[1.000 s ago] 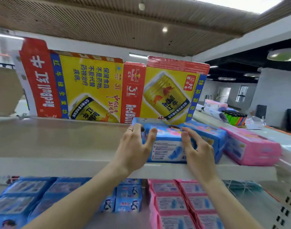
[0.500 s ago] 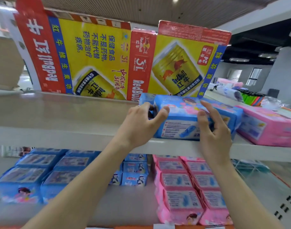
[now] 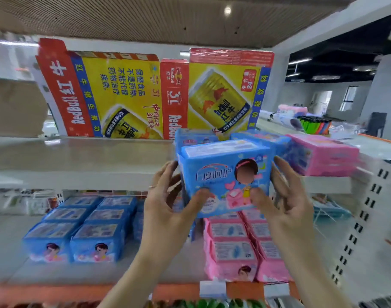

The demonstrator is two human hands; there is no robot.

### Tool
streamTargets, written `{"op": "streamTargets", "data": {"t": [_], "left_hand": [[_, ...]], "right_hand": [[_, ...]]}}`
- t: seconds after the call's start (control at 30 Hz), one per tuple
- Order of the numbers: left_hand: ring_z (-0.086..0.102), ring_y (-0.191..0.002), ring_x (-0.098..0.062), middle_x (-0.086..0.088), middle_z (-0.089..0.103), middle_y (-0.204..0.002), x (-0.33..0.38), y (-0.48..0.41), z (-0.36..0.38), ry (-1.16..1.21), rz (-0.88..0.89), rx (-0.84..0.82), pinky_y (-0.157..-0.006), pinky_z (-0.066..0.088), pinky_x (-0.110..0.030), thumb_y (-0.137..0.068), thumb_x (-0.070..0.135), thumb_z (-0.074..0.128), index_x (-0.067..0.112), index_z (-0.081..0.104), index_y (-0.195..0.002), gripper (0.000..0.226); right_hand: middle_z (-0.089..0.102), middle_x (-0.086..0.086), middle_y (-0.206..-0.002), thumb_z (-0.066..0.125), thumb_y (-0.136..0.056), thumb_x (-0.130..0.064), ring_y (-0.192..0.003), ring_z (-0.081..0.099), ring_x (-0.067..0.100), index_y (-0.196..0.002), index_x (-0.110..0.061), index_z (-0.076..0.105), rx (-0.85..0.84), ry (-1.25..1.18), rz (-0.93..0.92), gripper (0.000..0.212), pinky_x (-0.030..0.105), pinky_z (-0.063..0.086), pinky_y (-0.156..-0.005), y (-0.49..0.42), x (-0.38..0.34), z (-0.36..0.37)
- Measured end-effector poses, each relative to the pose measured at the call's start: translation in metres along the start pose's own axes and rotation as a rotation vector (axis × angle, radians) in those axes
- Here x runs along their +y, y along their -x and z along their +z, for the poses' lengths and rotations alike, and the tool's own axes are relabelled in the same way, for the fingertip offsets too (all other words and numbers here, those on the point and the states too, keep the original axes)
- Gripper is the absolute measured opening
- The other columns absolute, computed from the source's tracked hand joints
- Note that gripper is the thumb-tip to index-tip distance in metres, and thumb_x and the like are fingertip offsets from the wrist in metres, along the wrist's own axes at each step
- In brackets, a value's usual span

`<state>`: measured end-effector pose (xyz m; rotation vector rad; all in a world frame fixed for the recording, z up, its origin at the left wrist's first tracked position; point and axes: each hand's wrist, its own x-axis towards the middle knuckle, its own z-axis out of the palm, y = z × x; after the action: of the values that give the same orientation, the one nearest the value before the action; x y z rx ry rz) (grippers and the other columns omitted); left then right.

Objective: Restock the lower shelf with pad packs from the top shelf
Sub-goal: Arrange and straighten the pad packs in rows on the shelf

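A blue pad pack (image 3: pixel 223 172) is held in the air in front of the top shelf (image 3: pixel 83 161), its printed front facing me. My left hand (image 3: pixel 167 207) grips its left side with the thumb on the front. On the other side my right hand (image 3: pixel 283 201) holds it the same way. More blue packs (image 3: pixel 256 137) and pink packs (image 3: pixel 323 154) remain on the top shelf behind. On the lower shelf (image 3: pixel 159 265) lie blue pad packs (image 3: pixel 79 230) at the left and pink pad packs (image 3: pixel 239 245) in the middle.
Flattened Red Bull cartons (image 3: pixel 150 94) stand along the back of the top shelf. A perforated upright (image 3: pixel 363 221) bounds the shelves on the right. An orange price rail (image 3: pixel 56 292) with tags runs along the lower shelf's front edge. Coloured goods (image 3: pixel 314 126) sit on a far shelf.
The blue pack has been lifted off the top shelf and turned so its printed front faces me. Both hands came toward me and slightly down with it.
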<state>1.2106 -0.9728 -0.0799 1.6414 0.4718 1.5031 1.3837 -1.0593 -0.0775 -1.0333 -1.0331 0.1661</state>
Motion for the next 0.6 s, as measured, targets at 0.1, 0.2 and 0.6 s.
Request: {"op": "streamTargets", "data": {"t": [0.1,0.2,0.6], "left_hand": [[0.064,-0.119,-0.012,0.008,0.061,-0.131,-0.012,0.045,-0.007,-0.048,-0.076,0.011,-0.093,0.055,-0.027,-0.069,0.040,0.083,0.030,0.057,-0.131,0.068],[0.056,-0.128,-0.011,0.016,0.055,-0.136,-0.022,0.090,-0.012,-0.180,-0.112,0.025,-0.103,0.052,-0.036,-0.069,0.038,0.084,0.025,0.057,-0.134,0.072],[0.045,-0.138,-0.006,0.029,0.048,-0.144,-0.033,0.227,-0.005,-0.251,-0.289,0.097,-0.107,0.047,-0.034,-0.076,0.020,0.073,0.035,0.054,-0.137,0.065]], "right_hand": [[0.065,-0.015,-0.130,0.074,-0.070,-0.015,-0.127,0.057,0.007,-0.134,-0.033,0.053,-0.078,-0.053,0.079,0.069,0.036,0.049,-0.102,0.037,0.010,-0.021],[0.063,-0.021,-0.131,0.072,-0.070,-0.005,-0.124,0.058,0.003,-0.137,-0.033,0.048,-0.134,-0.074,0.176,0.077,0.023,0.050,-0.098,0.074,0.025,-0.031],[0.065,-0.018,-0.129,0.071,-0.079,0.010,-0.123,0.060,0.008,-0.133,-0.038,0.054,-0.197,-0.117,0.520,0.074,0.033,0.055,-0.095,0.186,0.055,-0.066]]}}
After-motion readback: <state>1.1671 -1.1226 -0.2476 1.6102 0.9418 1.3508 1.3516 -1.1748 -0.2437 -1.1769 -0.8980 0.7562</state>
